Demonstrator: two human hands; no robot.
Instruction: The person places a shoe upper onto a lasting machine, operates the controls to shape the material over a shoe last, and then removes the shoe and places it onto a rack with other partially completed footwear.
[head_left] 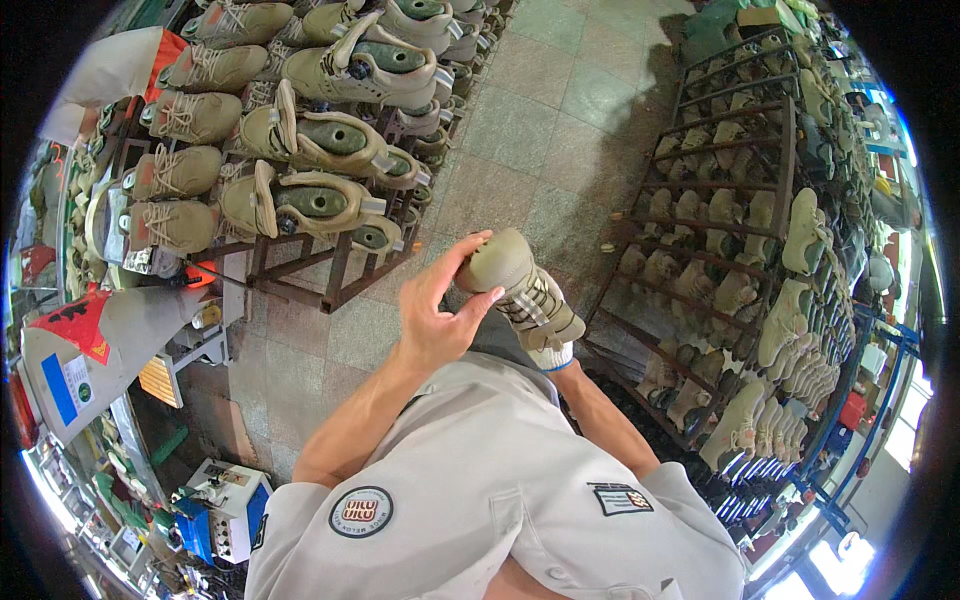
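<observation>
A beige lace-up shoe [503, 268] is held up in front of my body, toe pointing away and laces facing up. My bare left hand [436, 308] grips it by the toe, with the thumb on the near side and the fingers around the far side. At the heel end is my right hand [552, 357] in a white glove with a blue cuff edge. It holds the shoe from beneath, and most of its fingers are hidden behind the shoe.
To the left, a brown metal rack [330, 298] carries rows of similar beige shoes [340, 135]. Another metal rack [785, 170] full of shoes stands on the right. Grey floor tiles [510, 140] run between them. A blue and white machine [222, 510] sits at lower left.
</observation>
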